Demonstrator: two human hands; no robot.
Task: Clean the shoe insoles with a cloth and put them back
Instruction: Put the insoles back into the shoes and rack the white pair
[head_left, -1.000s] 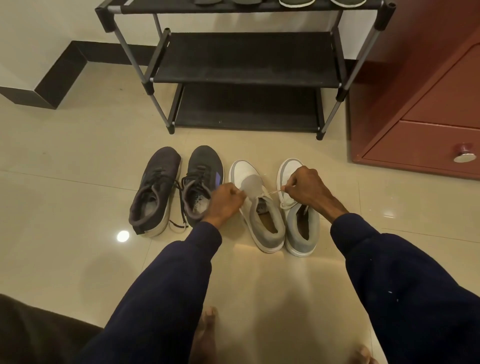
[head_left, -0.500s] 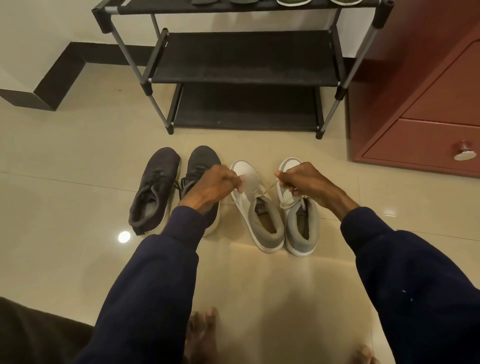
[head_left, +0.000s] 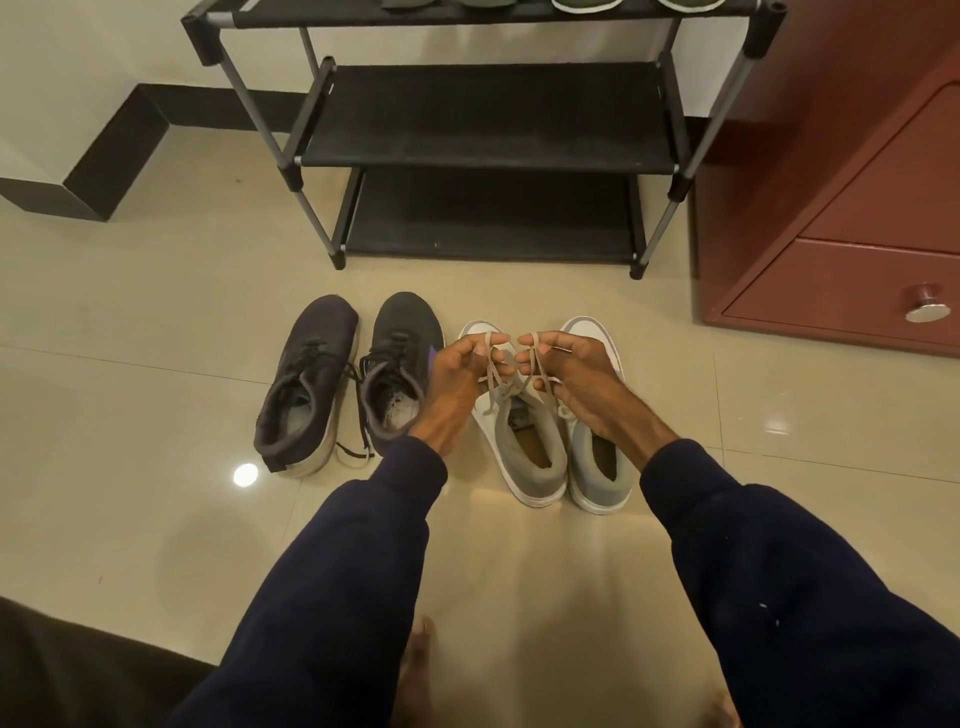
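Left hand (head_left: 457, 374) and right hand (head_left: 576, 379) each pinching a lace (head_left: 496, 376) loop over the pale shoe (head_left: 524, 441) on the floor (insole (head_left: 535, 447) apparently already inside); a slipping loop could undo the bow

1 head-worn wide-angle view, looking forward and steeply down, close over both forearms. Floor (head_left: 130, 364) fills the frame; shoe rack (head_left: 488, 119) at 12 o'clock, red cabinet (head_left: 857, 208) at 2 o'clock, own bare toes at 6 o'clock.
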